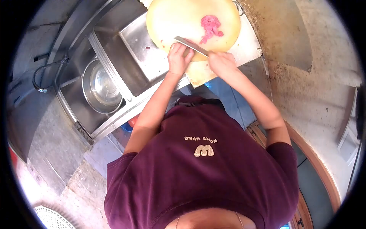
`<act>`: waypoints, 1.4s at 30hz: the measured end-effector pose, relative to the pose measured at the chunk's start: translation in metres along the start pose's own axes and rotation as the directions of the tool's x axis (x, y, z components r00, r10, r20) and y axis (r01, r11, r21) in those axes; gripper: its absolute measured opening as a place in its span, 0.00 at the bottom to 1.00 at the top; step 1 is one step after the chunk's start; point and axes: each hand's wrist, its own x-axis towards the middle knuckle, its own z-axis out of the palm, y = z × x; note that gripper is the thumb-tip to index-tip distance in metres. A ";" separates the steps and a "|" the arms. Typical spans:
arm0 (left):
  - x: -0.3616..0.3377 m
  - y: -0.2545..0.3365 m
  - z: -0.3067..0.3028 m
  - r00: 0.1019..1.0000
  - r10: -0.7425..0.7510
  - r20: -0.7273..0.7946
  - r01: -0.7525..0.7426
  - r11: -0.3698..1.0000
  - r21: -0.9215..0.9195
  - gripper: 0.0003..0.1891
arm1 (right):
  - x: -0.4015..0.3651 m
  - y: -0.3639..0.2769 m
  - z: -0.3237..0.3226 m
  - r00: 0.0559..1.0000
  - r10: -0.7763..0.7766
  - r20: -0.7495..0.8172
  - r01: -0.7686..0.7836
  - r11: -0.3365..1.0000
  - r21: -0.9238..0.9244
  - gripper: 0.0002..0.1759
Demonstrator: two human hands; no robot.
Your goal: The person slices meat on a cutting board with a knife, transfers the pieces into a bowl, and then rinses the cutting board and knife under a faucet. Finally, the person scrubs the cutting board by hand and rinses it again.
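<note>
My right hand [222,63] is closed around the handle of a knife [192,46]. Its blade points up and left across the near part of a round, yellowish cutting board [167,17]. Just on the near side of the blade, my left hand [179,59] rests with bent fingers at the board's edge. What lies under those fingers is hidden. A sliver of red shows along the blade's far side. Farther back on the board lies a small heap of pink sliced raw meat [210,26], apart from both hands.
Left of the board is a steel sink [131,47] with a divider [110,66]. A round metal bowl [87,86] sits in its left basin, below a curved tap [38,78]. A stained wall [293,87] rises on the right. A perforated white item [53,217] is at lower left.
</note>
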 end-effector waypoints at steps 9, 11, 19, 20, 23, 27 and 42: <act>0.001 0.001 -0.004 0.999 0.038 -0.010 -0.038 0.999 -0.037 0.06 | 0.010 0.003 -0.027 0.988 -0.039 -0.148 0.036 0.999 -0.024 0.13; -0.003 -0.003 -0.003 1.000 0.024 0.003 -0.024 0.999 -0.035 0.06 | -0.019 0.004 -0.032 0.996 -0.037 -0.087 0.027 0.993 -0.115 0.13; -0.007 -0.001 -0.003 1.000 -0.021 0.014 0.021 1.000 -0.002 0.09 | 0.016 -0.007 -0.008 0.982 -0.164 -0.095 0.155 0.983 -0.097 0.11; -0.003 -0.002 -0.004 1.000 -0.009 0.012 0.009 1.000 -0.009 0.09 | 0.028 -0.004 0.004 0.964 -0.202 -0.173 0.194 0.979 -0.059 0.10; -0.003 -0.001 -0.002 1.000 0.002 -0.001 -0.002 1.000 -0.007 0.10 | 0.014 -0.003 0.002 0.984 -0.124 -0.130 0.112 0.989 -0.093 0.10; -0.008 -0.004 0.000 0.999 -0.031 0.008 0.031 0.999 0.015 0.11 | -0.021 0.011 -0.004 1.000 0.012 -0.020 -0.016 0.982 -0.188 0.10; -0.002 0.000 -0.005 1.000 -0.003 -0.002 0.003 0.999 -0.037 0.07 | -0.021 0.009 -0.031 1.000 -0.025 0.001 0.025 0.985 -0.173 0.11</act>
